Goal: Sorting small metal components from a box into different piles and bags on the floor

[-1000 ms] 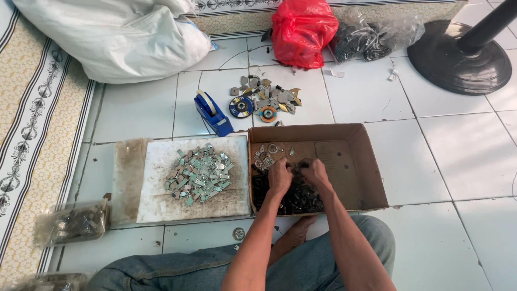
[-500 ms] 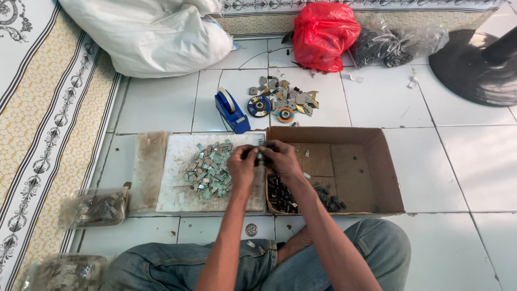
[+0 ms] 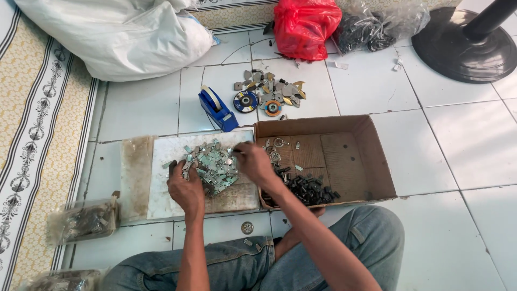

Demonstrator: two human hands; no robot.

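left hand fingers curled on metal pieces | right hand fingers pinched at pile's edge

You sat in a home used as a small workshop: white tiled floor, patterned rug, cardboard box of metal parts, tape dispenser, plastic bags along the wall.

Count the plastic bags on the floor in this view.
5: a big white bag top left, a red one top centre, a clear one beside it, two clear ones bottom left. Others may lie outside the frame.
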